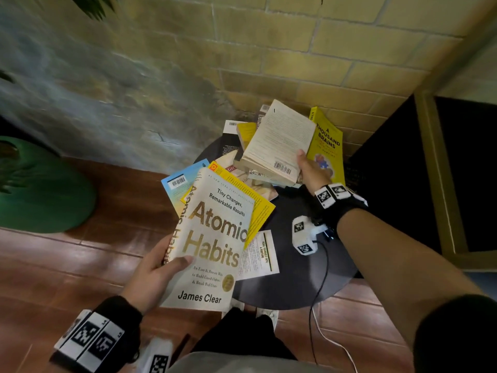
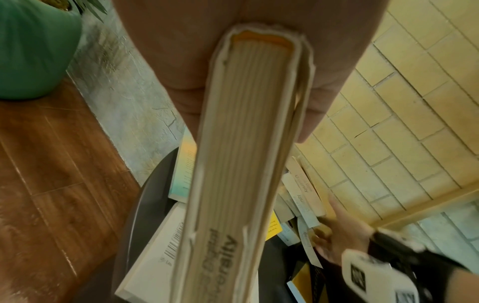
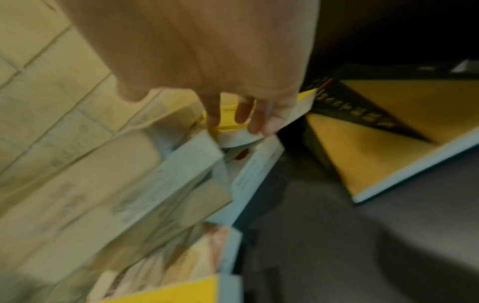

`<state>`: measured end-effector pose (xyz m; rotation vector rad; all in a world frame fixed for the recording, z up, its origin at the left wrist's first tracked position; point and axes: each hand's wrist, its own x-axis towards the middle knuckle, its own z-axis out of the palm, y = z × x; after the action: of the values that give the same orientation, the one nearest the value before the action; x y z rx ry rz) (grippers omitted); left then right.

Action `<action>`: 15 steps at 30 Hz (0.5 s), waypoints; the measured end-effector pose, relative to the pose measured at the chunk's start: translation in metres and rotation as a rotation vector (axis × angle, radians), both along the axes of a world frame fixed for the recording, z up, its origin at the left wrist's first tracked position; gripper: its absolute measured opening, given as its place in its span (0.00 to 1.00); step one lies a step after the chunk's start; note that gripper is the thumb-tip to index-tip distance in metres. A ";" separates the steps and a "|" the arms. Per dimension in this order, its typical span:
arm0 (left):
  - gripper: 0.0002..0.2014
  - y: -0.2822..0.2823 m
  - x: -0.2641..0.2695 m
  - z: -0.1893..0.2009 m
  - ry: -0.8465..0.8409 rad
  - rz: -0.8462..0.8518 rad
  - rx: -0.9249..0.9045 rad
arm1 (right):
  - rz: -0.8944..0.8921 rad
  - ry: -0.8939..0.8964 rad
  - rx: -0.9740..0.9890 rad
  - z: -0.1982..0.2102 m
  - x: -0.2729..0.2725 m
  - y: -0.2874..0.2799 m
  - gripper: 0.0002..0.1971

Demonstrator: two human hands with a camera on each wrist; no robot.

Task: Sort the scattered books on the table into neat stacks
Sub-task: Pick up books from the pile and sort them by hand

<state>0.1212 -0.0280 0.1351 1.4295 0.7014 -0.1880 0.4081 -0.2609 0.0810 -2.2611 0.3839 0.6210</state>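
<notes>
My left hand (image 1: 164,267) grips the white "Atomic Habits" book (image 1: 215,238) by its spine edge, thumb on the cover, above the near left rim of the round dark table (image 1: 295,281). In the left wrist view its page edge (image 2: 246,143) fills the middle. My right hand (image 1: 309,168) holds the corner of a cream paperback (image 1: 277,141) lying back cover up on top of the jumbled heap, thumb on top. In the right wrist view its fingers (image 3: 243,116) curl over book edges. The yellow "A Thousand Brains" book (image 1: 326,141) leans behind that hand.
A blue book (image 1: 183,184), a yellow book (image 1: 259,208) and a white one (image 1: 259,254) lie under or beside the held book. A green pot (image 1: 40,189) stands on the wood floor at left. A brick wall is behind, a dark cabinet (image 1: 403,157) at right.
</notes>
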 end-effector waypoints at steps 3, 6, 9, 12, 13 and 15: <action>0.28 0.001 0.000 0.000 0.007 -0.011 0.025 | -0.106 -0.066 -0.110 -0.017 -0.010 -0.049 0.40; 0.21 -0.001 0.001 0.002 0.002 -0.020 0.050 | -0.264 -0.090 -0.197 -0.039 -0.023 -0.086 0.33; 0.22 -0.002 0.003 0.005 0.007 -0.031 0.059 | -0.285 -0.071 -0.108 -0.044 -0.006 -0.089 0.39; 0.27 -0.004 0.003 0.008 0.005 -0.030 0.054 | -0.259 -0.098 0.018 -0.037 0.024 -0.077 0.42; 0.29 -0.005 0.003 0.009 0.002 -0.029 0.053 | -0.204 -0.119 0.022 -0.033 0.031 -0.070 0.42; 0.28 -0.006 0.003 0.009 0.004 -0.034 0.066 | -0.023 -0.133 -0.062 -0.032 0.045 -0.056 0.42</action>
<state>0.1240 -0.0337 0.1444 1.5048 0.6926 -0.1958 0.4533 -0.3170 0.0495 -2.3383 0.3674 0.4499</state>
